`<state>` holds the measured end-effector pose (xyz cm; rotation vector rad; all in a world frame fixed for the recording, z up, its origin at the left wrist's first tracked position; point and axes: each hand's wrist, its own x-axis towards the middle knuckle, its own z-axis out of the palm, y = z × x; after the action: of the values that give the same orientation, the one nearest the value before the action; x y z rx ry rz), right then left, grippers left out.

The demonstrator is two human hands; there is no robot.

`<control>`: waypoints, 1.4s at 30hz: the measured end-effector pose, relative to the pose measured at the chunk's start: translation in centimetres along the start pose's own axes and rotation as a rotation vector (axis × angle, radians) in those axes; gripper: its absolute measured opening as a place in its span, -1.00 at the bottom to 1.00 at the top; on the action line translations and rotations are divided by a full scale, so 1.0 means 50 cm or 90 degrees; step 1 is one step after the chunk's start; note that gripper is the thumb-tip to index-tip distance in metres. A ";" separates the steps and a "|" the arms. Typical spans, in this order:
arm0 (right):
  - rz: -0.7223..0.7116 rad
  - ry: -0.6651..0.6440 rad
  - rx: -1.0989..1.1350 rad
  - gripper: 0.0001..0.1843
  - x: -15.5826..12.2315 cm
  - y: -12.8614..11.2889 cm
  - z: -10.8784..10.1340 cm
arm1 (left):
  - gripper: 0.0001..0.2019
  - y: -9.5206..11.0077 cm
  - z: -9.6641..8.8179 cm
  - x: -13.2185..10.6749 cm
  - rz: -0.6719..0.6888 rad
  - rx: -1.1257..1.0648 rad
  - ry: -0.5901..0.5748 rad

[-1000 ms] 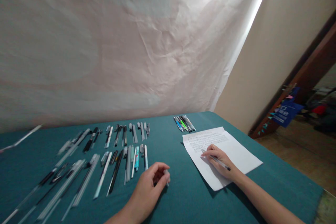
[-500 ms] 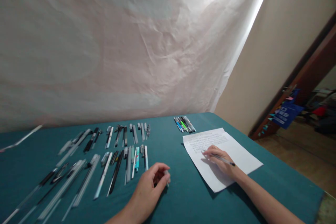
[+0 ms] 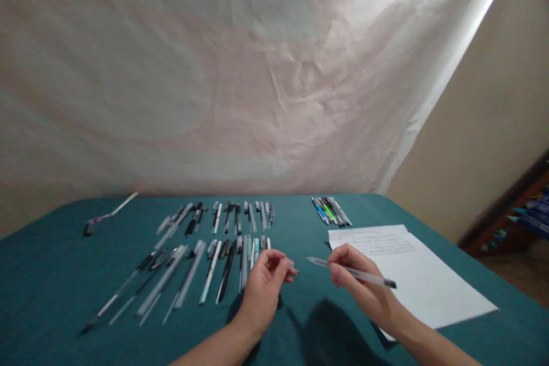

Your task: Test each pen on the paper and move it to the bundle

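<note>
Between the thumb and fingers of my right hand (image 3: 360, 280) is a clear pen (image 3: 364, 276) with a dark end, its tip pointing left. My left hand (image 3: 270, 280) pinches a small clear pen cap (image 3: 291, 264); most of it is hidden by the fingers. Pen tip and cap face each other across a short gap above the table. A white sheet of paper (image 3: 433, 286) with lines of handwriting at its top lies under and to the right of my right hand.
Two rows of taken-apart pens, caps and refills, such as a black pen (image 3: 226, 272), spread over the green table (image 3: 55, 274) to the left. A group of whole pens (image 3: 331, 211) lies at the back right. A bent white strip (image 3: 124, 204) is far left.
My right hand has lifted the pen off the paper and brought it left toward my left hand. My left hand has risen with the cap. The view has turned left.
</note>
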<state>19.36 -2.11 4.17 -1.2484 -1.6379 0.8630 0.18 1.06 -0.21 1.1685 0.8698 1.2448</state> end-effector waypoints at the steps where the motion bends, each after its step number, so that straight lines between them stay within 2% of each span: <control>1: -0.010 0.006 0.009 -0.78 0.003 -0.013 0.019 | -0.80 0.000 -0.002 0.000 0.004 -0.005 0.018; 4: -0.030 0.025 0.059 -0.78 0.011 -0.021 0.059 | -0.81 -0.002 -0.005 0.001 0.010 -0.027 0.050; 7: -0.030 0.058 0.114 -0.79 0.011 -0.001 0.078 | -0.81 -0.003 -0.006 0.003 0.013 -0.052 0.063; 12: -0.028 0.118 0.120 -0.81 0.006 0.024 0.077 | -0.82 -0.006 -0.007 0.005 0.013 -0.069 0.075; 18: -0.013 0.084 0.127 -0.78 0.005 0.040 0.086 | -0.83 -0.007 -0.008 0.004 0.018 -0.067 0.063; 26: 0.007 0.084 0.085 -0.76 0.004 0.046 0.094 | -0.79 -0.009 -0.007 0.003 0.001 -0.086 0.051; 31: -0.017 0.087 0.050 -0.76 0.004 0.051 0.097 | -0.74 -0.012 -0.009 0.005 -0.015 -0.106 0.056; 34: -0.035 0.082 0.025 -0.76 0.001 0.048 0.100 | -0.72 -0.009 -0.009 0.004 -0.031 -0.117 0.028; 39: -0.037 0.088 0.000 -0.74 -0.002 0.045 0.101 | -0.62 0.001 -0.008 -0.002 -0.118 -0.134 -0.072; 42: -0.024 0.084 0.007 -0.73 -0.002 0.048 0.101 | -0.57 0.002 -0.009 -0.003 -0.132 -0.133 -0.093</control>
<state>15.52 -1.66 0.11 -1.2361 -1.5457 0.7500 -0.32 0.97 -0.23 0.9625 0.7141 1.0402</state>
